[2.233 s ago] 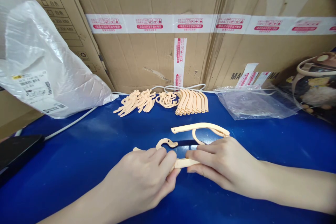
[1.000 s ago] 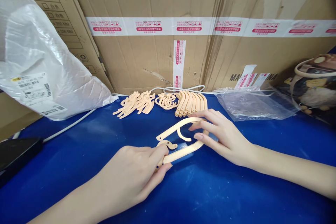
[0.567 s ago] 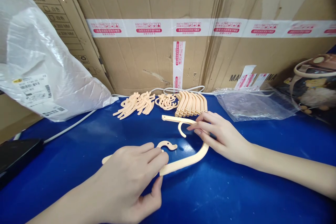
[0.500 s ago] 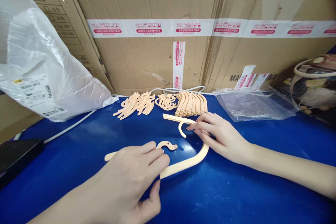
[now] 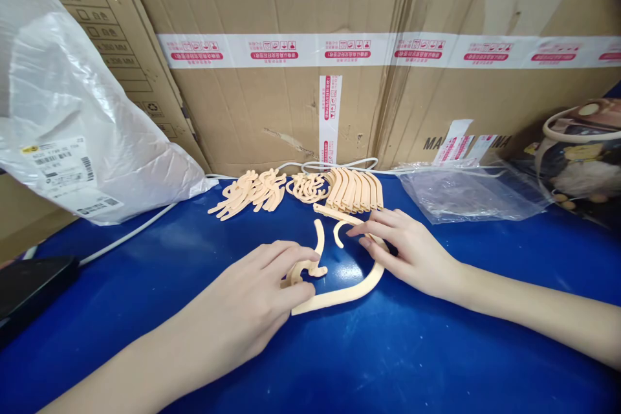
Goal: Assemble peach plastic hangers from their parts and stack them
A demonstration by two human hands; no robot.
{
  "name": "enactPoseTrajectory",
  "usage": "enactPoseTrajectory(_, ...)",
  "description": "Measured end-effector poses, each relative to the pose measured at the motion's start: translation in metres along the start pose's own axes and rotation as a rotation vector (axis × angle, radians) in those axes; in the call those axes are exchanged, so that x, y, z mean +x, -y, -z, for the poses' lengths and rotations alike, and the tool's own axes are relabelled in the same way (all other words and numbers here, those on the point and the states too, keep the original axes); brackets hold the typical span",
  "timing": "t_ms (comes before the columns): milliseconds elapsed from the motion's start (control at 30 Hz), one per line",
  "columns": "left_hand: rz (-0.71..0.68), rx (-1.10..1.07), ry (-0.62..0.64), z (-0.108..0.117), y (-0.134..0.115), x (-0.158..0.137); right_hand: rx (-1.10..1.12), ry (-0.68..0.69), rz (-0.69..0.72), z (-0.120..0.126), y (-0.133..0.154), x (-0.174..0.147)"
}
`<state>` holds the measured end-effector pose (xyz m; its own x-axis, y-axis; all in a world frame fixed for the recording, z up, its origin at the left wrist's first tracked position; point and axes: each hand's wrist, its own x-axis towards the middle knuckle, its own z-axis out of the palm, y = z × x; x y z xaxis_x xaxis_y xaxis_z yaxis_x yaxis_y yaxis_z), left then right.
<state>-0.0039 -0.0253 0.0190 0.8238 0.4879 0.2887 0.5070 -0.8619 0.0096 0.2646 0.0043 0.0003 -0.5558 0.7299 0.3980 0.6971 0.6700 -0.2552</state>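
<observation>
My left hand (image 5: pixel 259 291) is closed, thumb and fingers around a small curved beige hanger piece (image 5: pixel 318 239); one end points up past the fingertips. A second bent end (image 5: pixel 317 270) shows beside them, and the fingers hide the rest. My right hand (image 5: pixel 410 252) grips a long curved beige hanger arm (image 5: pixel 344 296) that bows round toward my left fingertips. A small beige hook (image 5: pixel 339 236) sticks out at my right fingertips. Another straight beige arm (image 5: pixel 334 214) runs from under the right fingers toward the back.
Behind the hands lie a pile of small beige pieces (image 5: pixel 250 194), a cluster of hooks (image 5: pixel 308 187) and a row of curved arms (image 5: pixel 356 189). Cardboard boxes (image 5: pixel 272 110) stand behind. A white plastic bag (image 5: pixel 97 110), black device (image 5: pixel 36 291) and clear plastic bag (image 5: pixel 470 194) flank the blue table (image 5: pixel 412 356).
My left hand has shifted slightly back and turned the small curved piece, so its long end swung from the left to point up. The right hand has hardly moved; its far arm tip shifted right.
</observation>
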Motion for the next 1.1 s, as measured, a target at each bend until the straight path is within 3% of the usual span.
enactPoseTrajectory(233,0.066,0.04,0.025,0.0009,0.0025,-0.0017,-0.03,-0.001,0.02,-0.0006,0.0008,-0.0005)
enactPoseTrajectory(433,0.03,0.031,0.042,-0.002,0.0056,-0.002,-0.046,-0.025,0.031,-0.002,-0.0001,-0.0012)
enactPoseTrajectory(800,0.055,-0.109,0.111,0.0013,0.0027,0.0006,0.014,-0.07,-0.107,-0.0031,-0.0013,-0.0012)
enactPoseTrajectory(1100,0.094,-0.144,0.026,-0.0023,-0.0007,0.0,0.015,-0.062,-0.102,-0.0028,-0.0006,0.001)
